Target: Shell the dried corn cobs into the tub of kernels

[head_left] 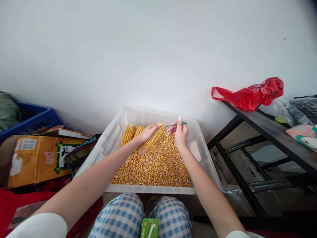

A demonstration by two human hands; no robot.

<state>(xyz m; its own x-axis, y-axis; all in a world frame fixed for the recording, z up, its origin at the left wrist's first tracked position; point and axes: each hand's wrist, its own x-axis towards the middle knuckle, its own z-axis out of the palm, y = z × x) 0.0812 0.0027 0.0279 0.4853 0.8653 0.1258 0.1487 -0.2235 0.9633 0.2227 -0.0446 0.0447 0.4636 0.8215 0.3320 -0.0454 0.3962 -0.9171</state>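
Note:
My left hand is closed round a yellow corn cob, held tilted above a white plastic bin. In my right hand is a thin screwdriver with a green handle; its dark shaft points left and meets the upper part of the cob, though the exact tip is too small to make out. Loose corn kernels are heaped in the bin under both hands. Two more cobs lean at the bin's left side, a whole corn cob and another partly behind my left hand.
To the right stands a black metal rack with a red plastic bag on top. At left are a cardboard box and a blue crate. A white wall rises behind the bin. A green packet lies between my knees.

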